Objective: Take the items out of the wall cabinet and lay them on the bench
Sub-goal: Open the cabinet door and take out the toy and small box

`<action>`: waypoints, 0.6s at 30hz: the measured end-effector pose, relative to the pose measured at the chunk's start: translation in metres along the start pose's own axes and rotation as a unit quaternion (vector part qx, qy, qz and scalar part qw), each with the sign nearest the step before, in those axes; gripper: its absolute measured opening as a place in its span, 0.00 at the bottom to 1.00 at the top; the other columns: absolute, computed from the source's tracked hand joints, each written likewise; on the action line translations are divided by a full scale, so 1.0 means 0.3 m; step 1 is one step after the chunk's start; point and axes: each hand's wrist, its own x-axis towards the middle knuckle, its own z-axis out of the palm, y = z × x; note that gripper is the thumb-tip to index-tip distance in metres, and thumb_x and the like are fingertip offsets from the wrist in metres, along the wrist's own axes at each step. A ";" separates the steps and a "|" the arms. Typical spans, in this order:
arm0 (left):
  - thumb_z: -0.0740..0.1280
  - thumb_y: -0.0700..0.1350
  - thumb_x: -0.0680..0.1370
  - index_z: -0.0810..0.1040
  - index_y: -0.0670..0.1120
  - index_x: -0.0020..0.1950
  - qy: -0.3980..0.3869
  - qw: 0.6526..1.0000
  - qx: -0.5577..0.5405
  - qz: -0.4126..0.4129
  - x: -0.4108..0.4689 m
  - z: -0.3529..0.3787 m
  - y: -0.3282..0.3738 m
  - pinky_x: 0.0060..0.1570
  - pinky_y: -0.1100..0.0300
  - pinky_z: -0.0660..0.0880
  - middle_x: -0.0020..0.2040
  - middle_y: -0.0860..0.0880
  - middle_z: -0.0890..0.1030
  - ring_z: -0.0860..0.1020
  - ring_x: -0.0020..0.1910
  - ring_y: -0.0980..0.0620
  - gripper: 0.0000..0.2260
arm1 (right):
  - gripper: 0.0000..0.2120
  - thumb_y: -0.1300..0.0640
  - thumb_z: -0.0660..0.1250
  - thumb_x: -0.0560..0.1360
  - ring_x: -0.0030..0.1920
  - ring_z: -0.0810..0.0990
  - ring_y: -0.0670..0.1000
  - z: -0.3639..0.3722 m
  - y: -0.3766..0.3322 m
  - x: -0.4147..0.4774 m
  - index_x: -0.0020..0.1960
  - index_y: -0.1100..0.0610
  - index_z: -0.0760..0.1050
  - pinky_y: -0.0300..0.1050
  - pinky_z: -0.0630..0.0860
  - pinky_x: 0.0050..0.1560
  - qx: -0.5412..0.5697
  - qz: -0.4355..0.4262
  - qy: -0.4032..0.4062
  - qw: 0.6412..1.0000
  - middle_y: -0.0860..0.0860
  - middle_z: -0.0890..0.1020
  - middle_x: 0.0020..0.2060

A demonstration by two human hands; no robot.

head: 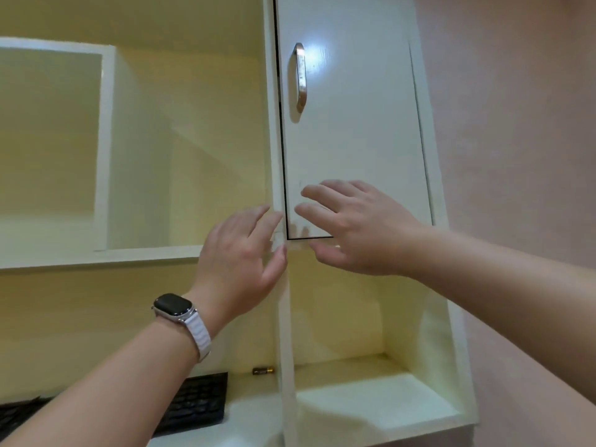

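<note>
A white wall cabinet door (351,130) with a curved metal handle (300,79) stands shut at the upper right. Both hands are raised to its lower left corner. My left hand (240,256), with a watch on a white strap at the wrist, is open, its fingertips by the upright beside the door. My right hand (351,227) is open too, fingers spread over the door's bottom edge. Neither hand holds anything. What is behind the door is hidden.
Open cream-coloured shelves (193,140) lie to the left of the door. Below, a black keyboard (193,404) and a small battery (263,370) lie on the lower shelf. An open niche (364,398) sits under the door. A pink wall (522,140) is on the right.
</note>
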 end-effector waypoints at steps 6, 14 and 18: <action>0.62 0.54 0.77 0.74 0.41 0.69 -0.003 0.997 0.063 0.052 0.000 0.049 -0.043 0.59 0.46 0.72 0.67 0.41 0.76 0.75 0.64 0.40 0.25 | 0.24 0.42 0.60 0.74 0.66 0.72 0.57 0.071 0.054 0.092 0.63 0.55 0.75 0.54 0.68 0.63 -0.007 -0.033 0.032 0.999 0.54 0.76 0.64; 0.59 0.54 0.77 0.75 0.40 0.68 0.081 0.981 0.146 0.102 -0.003 0.109 -0.062 0.61 0.45 0.73 0.68 0.42 0.76 0.74 0.67 0.42 0.26 | 0.30 0.35 0.60 0.71 0.72 0.66 0.57 0.113 0.087 0.144 0.62 0.56 0.75 0.57 0.62 0.70 -0.034 -0.083 0.021 0.996 0.54 0.73 0.68; 0.59 0.54 0.77 0.76 0.40 0.68 0.096 0.976 0.158 0.111 0.003 0.115 -0.067 0.61 0.46 0.72 0.68 0.42 0.76 0.74 0.67 0.42 0.25 | 0.32 0.33 0.62 0.71 0.73 0.65 0.57 0.104 0.092 0.151 0.60 0.58 0.75 0.58 0.60 0.71 -0.050 -0.104 0.023 0.993 0.55 0.74 0.67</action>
